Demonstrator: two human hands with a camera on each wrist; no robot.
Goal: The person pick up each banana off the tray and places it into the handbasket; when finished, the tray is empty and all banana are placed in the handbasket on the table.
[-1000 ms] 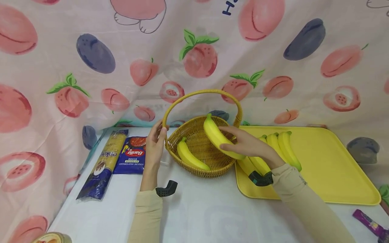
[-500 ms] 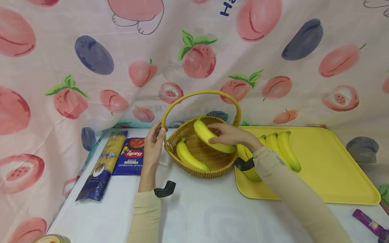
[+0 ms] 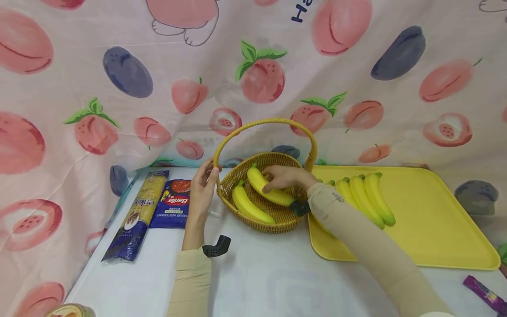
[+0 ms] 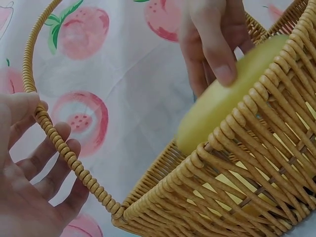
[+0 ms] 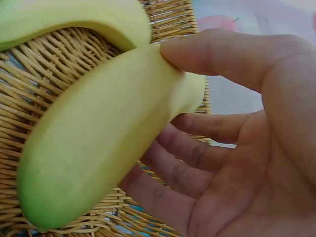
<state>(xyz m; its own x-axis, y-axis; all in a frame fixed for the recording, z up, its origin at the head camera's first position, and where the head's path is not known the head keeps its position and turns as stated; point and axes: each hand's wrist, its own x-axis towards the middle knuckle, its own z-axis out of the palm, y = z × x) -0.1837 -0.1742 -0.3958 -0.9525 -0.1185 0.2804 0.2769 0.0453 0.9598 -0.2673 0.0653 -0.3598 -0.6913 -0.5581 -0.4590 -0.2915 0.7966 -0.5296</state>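
Now we hold a banana (image 3: 266, 188) in our right hand (image 3: 286, 177), thumb and fingers curled round it, low inside the wicker basket (image 3: 242, 176) just beside a second banana (image 3: 249, 206) lying on the basket's floor. Our left hand (image 3: 203, 190) rests with loosely bent fingers against the base of the basket's handle (image 3: 222, 149). Right of the basket, a bunch of bananas (image 3: 364, 193) lies on the yellow tray (image 3: 435, 211). Left of it lie a Barilla packet (image 3: 172, 203) and a spaghetti pack (image 3: 136, 215).
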